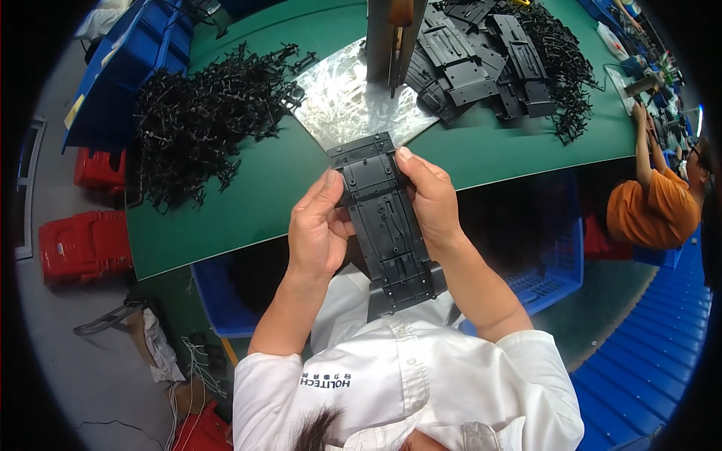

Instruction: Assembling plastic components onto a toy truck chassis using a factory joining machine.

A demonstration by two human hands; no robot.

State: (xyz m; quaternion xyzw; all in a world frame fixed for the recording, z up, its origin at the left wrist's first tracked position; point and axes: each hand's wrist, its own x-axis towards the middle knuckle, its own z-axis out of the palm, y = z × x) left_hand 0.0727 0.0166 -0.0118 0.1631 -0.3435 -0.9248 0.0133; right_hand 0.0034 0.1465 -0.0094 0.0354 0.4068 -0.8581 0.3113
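A long black plastic chassis plate point(387, 225) with molded ribs and small holes is held up between both hands, tilted in front of my white shirt. My left hand point(322, 222) grips its left edge near the far end, thumb on top. On the opposite edge my right hand point(430, 197) is closed, its thumb by the far right corner; the fingers beneath are mostly hidden. Just beyond the plate's far end lies a shiny metal sheet point(335, 101) on the green table point(263, 225), with a metal upright point(389, 45) standing over it.
Small black plastic parts point(210, 113) are heaped on the left, more point(571, 75) at far right. Similar black plates point(470, 68) are stacked right of the upright. Blue bins point(135, 68) and red stools point(86, 244) stand left. A person in orange point(653, 207) works at right.
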